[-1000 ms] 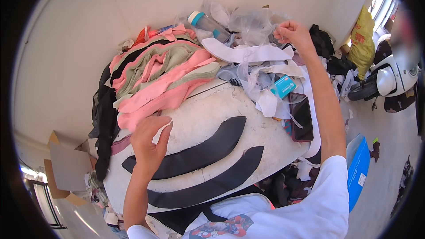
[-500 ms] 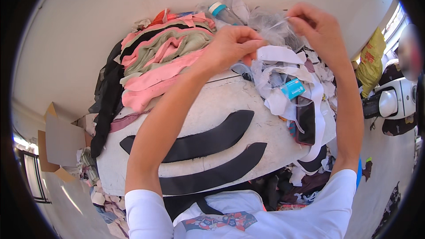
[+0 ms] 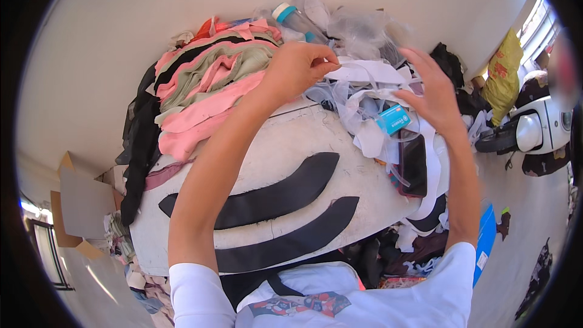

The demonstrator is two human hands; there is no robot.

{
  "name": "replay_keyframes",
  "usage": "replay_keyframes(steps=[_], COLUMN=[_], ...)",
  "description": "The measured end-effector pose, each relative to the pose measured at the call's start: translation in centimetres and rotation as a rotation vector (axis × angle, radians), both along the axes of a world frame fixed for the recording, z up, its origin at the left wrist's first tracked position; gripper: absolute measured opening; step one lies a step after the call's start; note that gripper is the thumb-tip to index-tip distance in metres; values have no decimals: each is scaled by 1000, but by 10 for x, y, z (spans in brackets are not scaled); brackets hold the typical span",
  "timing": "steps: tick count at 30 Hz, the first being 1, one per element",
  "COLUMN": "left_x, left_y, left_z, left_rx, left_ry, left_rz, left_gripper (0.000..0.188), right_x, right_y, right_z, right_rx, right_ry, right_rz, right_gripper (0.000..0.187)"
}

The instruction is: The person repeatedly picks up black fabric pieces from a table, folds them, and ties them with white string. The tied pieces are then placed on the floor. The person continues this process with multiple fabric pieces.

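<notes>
My left hand hovers over the back middle of the table with thumb and fingers pinched. What it pinches, if anything, is too small to make out; a white cut strip lies just right of the fingertips. Over the right-hand scrap pile my right hand has its fingers spread, holding nothing I can see. Below it are a small teal box, a dark phone and tangled translucent strips. Two curved black fabric pieces lie on the white tabletop nearer to me.
Stacked pink, grey-green and black fabric covers the back left. Behind the hands are a bottle with a teal band and crumpled clear plastic. A cardboard box stands left; a yellow sack and white scooter are at right.
My right hand has come down and toward me, from a pinch to spread fingers. The left hand has shifted slightly left, still pinched. The whole view has moved a little.
</notes>
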State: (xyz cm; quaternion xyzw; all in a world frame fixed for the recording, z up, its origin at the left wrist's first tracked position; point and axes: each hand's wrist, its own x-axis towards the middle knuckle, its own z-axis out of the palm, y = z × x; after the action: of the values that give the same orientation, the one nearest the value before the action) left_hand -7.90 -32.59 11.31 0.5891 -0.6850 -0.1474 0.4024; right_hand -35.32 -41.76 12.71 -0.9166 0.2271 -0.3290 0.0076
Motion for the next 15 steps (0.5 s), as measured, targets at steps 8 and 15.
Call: replay_keyframes(steps=[8, 15], left_x=[7, 73], left_y=[35, 67], left_z=[6, -42], left_rx=[-54, 98], left_ry=[-214, -342], left_rz=[-24, 127], left_gripper=[8, 11], right_x=[49, 31], right_y=[46, 65], right_z=[-32, -81], right_rx=[929, 771], right_ry=[-96, -101], right_rz=[237, 173], right_gripper=[18, 21])
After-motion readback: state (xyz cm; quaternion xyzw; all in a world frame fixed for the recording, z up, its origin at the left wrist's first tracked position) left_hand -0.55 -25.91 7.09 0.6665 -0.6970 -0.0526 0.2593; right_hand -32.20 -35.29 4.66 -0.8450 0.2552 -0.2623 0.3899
